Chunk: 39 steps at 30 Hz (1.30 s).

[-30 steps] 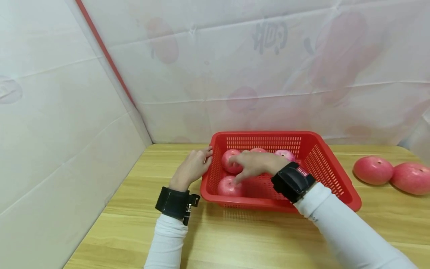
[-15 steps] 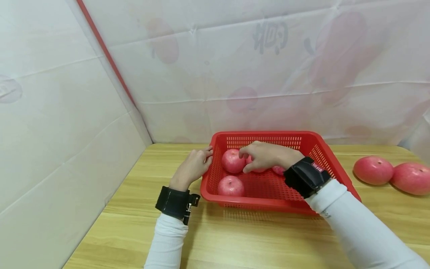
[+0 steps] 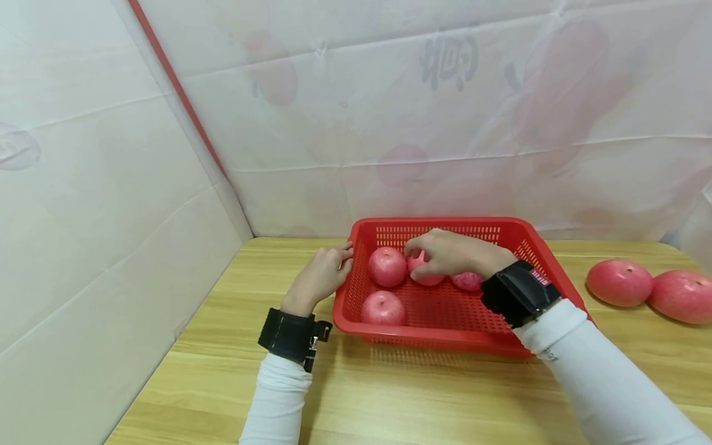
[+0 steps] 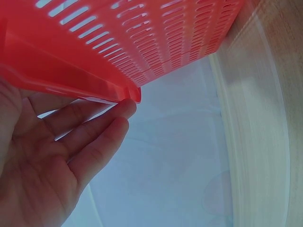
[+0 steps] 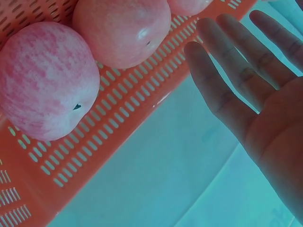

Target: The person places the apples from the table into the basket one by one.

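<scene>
In the head view my left hand (image 3: 318, 279) is at the left rim of a red plastic basket (image 3: 445, 337). The left wrist view shows its fairly straight fingers (image 4: 94, 150) resting against the underside of that rim. Over the basket's back half is my right hand (image 3: 453, 252), its loosely bent fingers above the middle apple (image 3: 428, 276), which it partly hides. In the right wrist view the fingers (image 5: 210, 85) are spread and apart from the fruit. Two apples stand at the basket's left, one behind (image 3: 387, 267) and one in front (image 3: 384, 308). A streaked apple (image 3: 466, 282) lies under the right wrist.
Two larger pink-red fruits, one rounder (image 3: 619, 282) and one at the edge (image 3: 683, 295), lie on the wooden table (image 3: 222, 371) right of the basket. A white printed sheet (image 3: 356, 123) hangs behind, and another wall sheet (image 3: 111, 216) stands at the left.
My right hand has moved right and slightly back, from above the two left apples to above the middle one. The left hand stays at the rim, and the basket has not moved.
</scene>
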{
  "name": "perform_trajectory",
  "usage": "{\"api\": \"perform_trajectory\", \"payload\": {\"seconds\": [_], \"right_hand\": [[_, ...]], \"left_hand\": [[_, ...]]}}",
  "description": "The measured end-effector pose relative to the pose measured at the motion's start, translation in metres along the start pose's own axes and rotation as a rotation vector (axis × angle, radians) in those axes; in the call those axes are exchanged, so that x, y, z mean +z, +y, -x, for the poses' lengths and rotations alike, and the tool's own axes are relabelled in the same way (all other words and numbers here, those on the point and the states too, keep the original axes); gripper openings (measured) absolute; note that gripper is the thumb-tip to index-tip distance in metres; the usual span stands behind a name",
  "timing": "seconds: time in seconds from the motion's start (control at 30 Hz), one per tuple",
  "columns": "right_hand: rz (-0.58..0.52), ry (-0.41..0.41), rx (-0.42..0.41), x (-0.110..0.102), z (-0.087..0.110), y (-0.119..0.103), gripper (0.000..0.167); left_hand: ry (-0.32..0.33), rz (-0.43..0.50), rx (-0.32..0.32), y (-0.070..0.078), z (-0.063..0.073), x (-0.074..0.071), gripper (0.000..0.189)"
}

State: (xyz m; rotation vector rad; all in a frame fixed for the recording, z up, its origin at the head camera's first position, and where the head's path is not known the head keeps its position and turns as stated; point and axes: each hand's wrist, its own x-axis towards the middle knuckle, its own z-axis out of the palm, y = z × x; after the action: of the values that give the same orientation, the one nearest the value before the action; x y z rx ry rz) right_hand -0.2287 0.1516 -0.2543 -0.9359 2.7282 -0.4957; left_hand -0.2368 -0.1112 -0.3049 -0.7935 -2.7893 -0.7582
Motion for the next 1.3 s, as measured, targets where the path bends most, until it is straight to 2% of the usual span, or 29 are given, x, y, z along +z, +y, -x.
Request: {"api": "perform_trajectory", "payload": {"seconds": [0.47, 0.73, 1.0, 1.3], "right_hand": [[-0.046, 0.033, 0.007, -0.005, 0.011, 0.012, 0.034], [-0.079, 0.052, 0.063, -0.011, 0.02, 0.018, 0.033], [-0.084, 0.067, 0.043, -0.014, 0.023, 0.022, 0.031], [-0.085, 0.143, -0.002, -0.021, 0.03, 0.033, 0.031]], "left_hand": [[-0.001, 0.004, 0.0, 0.0, 0.001, 0.0, 0.03], [-0.008, 0.014, -0.008, 0.001, 0.001, -0.001, 0.03], [-0.006, 0.012, 0.002, 0.0, 0.001, -0.001, 0.03], [0.0, 0.011, 0.006, 0.001, 0.001, -0.001, 0.029]]}}
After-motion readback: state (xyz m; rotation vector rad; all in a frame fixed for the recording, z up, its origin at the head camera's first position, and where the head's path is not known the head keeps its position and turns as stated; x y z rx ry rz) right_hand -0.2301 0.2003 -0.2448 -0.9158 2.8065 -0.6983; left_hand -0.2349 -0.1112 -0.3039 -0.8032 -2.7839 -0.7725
